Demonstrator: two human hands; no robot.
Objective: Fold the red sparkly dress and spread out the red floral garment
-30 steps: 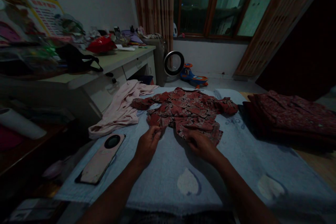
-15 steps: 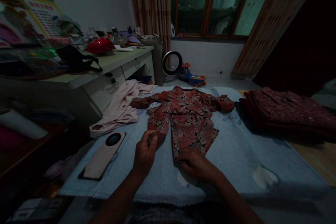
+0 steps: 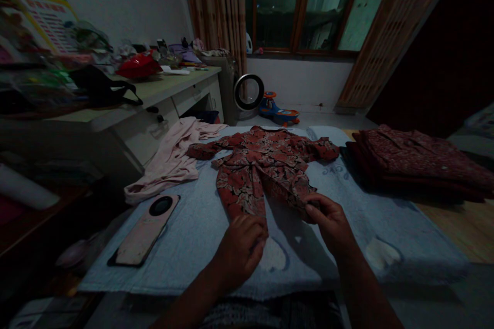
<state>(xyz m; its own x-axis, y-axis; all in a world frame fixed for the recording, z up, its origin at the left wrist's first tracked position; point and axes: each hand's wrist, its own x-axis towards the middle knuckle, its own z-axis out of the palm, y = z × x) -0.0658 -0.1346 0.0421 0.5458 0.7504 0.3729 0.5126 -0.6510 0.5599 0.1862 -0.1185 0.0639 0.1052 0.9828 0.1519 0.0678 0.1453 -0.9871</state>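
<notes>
A red floral garment set [image 3: 270, 139] lies on the light blue cloth [image 3: 185, 247], long sleeves spread to both sides. Matching floral trousers [image 3: 241, 185] extend from it toward me, legs apart. At the near end of the left trouser leg, my left hand [image 3: 243, 247] is closed on the hem. My right hand [image 3: 328, 221] pinches the end of the right trouser leg between thumb and fingers and holds it a little off the cloth, with a shadow beneath. Whether the trousers are joined to the top I cannot tell.
A phone [image 3: 144, 234] and a crumpled pale pink garment [image 3: 170, 159] lie at the left. Folded dark red clothes [image 3: 417, 159] are stacked at the right. Beyond are a cluttered desk [image 3: 162, 92], a round-doored appliance [image 3: 231, 87] and a blue ride-on toy [image 3: 276, 110].
The right trouser leg has swung right and is now lifted in my right hand. My left hand has moved right and nearer with the left leg, which is now stretched out straighter.
</notes>
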